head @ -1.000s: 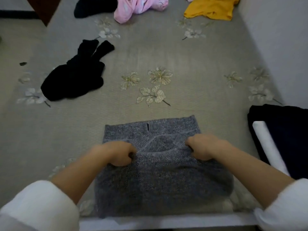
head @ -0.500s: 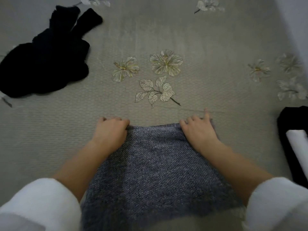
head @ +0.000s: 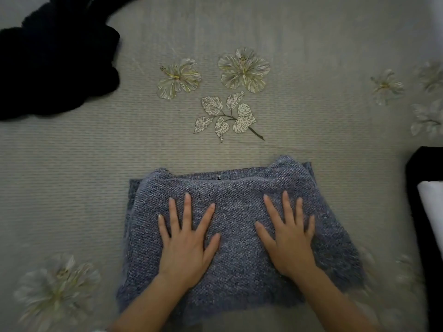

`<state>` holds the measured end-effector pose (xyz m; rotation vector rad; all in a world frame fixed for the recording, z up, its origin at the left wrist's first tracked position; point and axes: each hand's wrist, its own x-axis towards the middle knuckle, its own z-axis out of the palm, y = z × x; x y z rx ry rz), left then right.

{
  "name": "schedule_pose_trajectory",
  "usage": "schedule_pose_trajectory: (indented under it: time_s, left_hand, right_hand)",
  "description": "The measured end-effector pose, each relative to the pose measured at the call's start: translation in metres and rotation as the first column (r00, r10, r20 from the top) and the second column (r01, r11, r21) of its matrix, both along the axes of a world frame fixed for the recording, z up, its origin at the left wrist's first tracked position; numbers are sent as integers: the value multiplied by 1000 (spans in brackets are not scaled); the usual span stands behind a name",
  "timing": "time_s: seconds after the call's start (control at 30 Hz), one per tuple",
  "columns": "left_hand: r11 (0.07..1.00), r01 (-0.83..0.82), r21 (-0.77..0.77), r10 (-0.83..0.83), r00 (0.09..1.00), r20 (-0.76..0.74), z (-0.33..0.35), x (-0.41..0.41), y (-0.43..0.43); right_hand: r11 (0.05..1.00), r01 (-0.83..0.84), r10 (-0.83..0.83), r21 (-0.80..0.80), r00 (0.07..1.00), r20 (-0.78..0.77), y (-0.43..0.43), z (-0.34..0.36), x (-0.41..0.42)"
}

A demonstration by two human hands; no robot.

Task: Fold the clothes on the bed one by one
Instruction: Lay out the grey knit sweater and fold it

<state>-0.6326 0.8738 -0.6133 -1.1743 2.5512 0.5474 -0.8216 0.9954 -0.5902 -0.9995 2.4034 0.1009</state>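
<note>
So the grey-blue knit sweater (head: 236, 238) is lying folded into a chunky rectangle on the bed, pretty much dead centre and close to the person. Both hands are flat on top of it, the left hand (head: 187, 243) on its left half and the right hand (head: 288, 240) on its right half. They're palms down with fingers straight and fanned apart, just pressing on the knit, not curled round or pinching anything. A lower layer pokes out along the far edge and the left side, so the fold isn't perfectly lined up. There's a tiny dark mark mid-way along the far edge, but I can't tell what it is. The surface is a pale grey-green bed cover (head: 72, 176) with a fine ribbed weave. It has two big pale flowers (head: 243, 69) beyond the sweater and a leaf sprig (head: 226, 116) between them and the knit. More blooms sit off to the right and near left, all blurry. A black garment (head: 52, 68) sits crumpled in a heap at the far left, well apart from the sweater. At the right edge there's a dark item (head: 417, 183) with a white piece (head: 431, 204) against it, cut off by the frame, so no idea what it is. The light is pretty dim.
</note>
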Motion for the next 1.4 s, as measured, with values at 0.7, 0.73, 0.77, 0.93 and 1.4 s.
schedule_pose_trajectory:
  time_s: [0.7, 0.73, 0.77, 0.93, 1.4]
  left_hand:
    - [788, -608, 100, 609, 793, 20, 25, 56, -11]
    - [750, -645, 144, 653, 757, -9, 28, 58, -11]
    - [713, -674, 192, 692, 720, -43, 30, 60, -12]
    - [459, -776, 434, 878, 469, -89, 37, 69, -22]
    - [607, -594, 527, 744, 658, -115, 147, 49, -6]
  right_hand:
    - [945, 254, -255, -206, 967, 23, 38, 2, -83]
    - [903, 389, -374, -185, 921, 110, 40, 3, -87]
    - [858, 492, -460, -148, 864, 206, 40, 4, -90]
    - [726, 683, -610, -80, 694, 382, 40, 12, -97]
    - [662, 731, -526, -166, 611, 592, 72, 120, -56]
